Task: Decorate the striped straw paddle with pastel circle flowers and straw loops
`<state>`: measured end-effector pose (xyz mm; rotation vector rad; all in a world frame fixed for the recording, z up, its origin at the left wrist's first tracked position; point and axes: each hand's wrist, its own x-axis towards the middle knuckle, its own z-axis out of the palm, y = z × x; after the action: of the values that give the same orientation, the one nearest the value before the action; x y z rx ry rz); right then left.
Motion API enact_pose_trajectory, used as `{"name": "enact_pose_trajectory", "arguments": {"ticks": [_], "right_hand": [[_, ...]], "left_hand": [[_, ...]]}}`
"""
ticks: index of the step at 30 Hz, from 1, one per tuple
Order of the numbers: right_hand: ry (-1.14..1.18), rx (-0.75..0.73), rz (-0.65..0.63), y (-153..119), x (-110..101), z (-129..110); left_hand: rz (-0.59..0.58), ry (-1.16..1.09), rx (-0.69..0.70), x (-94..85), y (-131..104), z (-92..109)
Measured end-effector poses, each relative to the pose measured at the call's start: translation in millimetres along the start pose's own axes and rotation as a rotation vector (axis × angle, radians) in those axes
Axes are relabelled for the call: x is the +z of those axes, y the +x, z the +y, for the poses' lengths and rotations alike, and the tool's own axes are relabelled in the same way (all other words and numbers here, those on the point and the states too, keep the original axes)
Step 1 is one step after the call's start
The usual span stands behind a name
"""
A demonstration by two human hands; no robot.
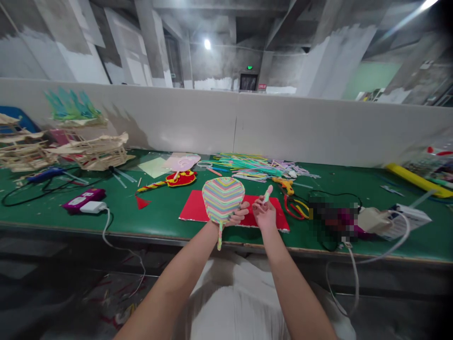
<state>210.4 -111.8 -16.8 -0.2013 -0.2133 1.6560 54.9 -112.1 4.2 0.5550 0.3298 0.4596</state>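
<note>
My left hand point(238, 215) is closed on a striped pastel fan point(222, 196), gripping it from behind. The fan's short twisted handle points down toward the table edge. My right hand point(264, 210) pinches a small pale pink and green piece point(268, 192), held upright beside the fan and not touching it. Both hands are over a red board point(194, 206) lying on the green table point(159, 217); the fan hides part of the board.
Behind the board lie many pastel strips point(247, 166), a red and yellow fan point(181, 178) and an orange glue gun point(284, 185). Red-handled scissors point(293, 208) are at its right. Wooden stick models point(95, 151) and a purple power strip point(83, 200) stand left; cables hang over the edge.
</note>
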Motion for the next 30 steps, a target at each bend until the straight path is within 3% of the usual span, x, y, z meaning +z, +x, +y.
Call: {"name": "enact_pose_trajectory", "arguments": {"ticks": [11,15,21,27,30], "right_hand": [[-0.040,-0.003,-0.018,-1.0,1.6,0.1],[-0.079,-0.061,-0.082,-3.3,3.9,1.3],[-0.483,-0.187,-0.162,-7.5,17.8,15.7],[-0.627,-0.397,-0.161,-3.8,20.7,25.4],[-0.737,-0.401,-0.175,-2.7,17.5,25.2]], "left_hand": [[-0.007,-0.041,0.075,0.8,0.0,-0.6],[-0.017,-0.039,0.068,-1.2,0.9,0.0],[-0.019,-0.037,0.031,1.7,0.6,-1.0],[0.091,-0.070,-0.059,-0.3,2.5,-1.3],[0.099,-0.046,-0.118,-9.0,3.2,-0.8]]}}
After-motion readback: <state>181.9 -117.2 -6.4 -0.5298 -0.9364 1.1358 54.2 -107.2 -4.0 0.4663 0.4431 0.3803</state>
